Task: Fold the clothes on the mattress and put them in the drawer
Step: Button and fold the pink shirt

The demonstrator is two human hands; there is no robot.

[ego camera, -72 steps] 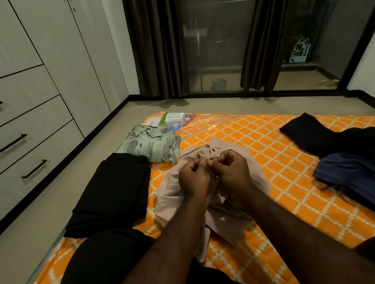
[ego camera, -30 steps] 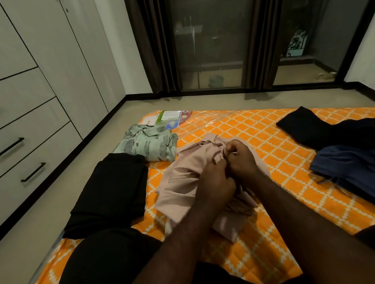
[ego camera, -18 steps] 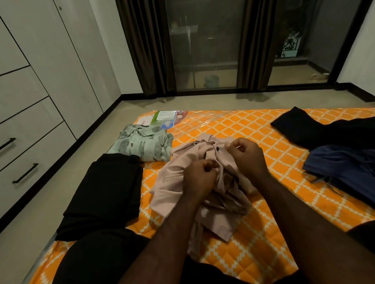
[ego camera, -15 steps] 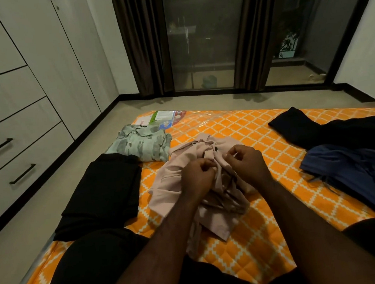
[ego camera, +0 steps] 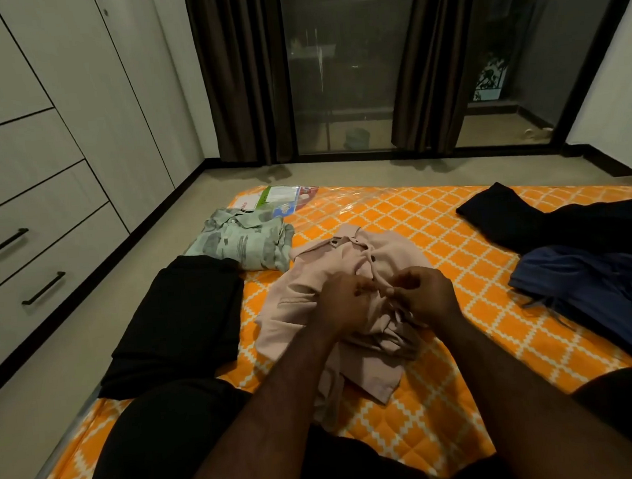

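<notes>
Head view: my left hand [ego camera: 341, 307] and right hand [ego camera: 424, 298] each pinch the pink shirt [ego camera: 394, 255] at its buttons, mid mattress [ego camera: 439, 224]; seemingly fastening before folding, next I'd smooth it flat

The quilted orange mattress [ego camera: 439, 221] carries a white diamond lattice, and at its middle the pale pink cotton shirt [ego camera: 290, 318] is plain with small dark buttons. Toward the mattress's left edge the pale green folded shirt [ego camera: 242, 242] is printed with darker grey-green blotches and the black folded garment [ego camera: 184, 319] is plain. Toward its right edge lie a plain black loose garment [ego camera: 514, 214] and a navy blue loose garment [ego camera: 598, 291]. The pale grey wooden drawer fronts [ego camera: 37, 210] have black bar handles [ego camera: 1, 244].
</notes>
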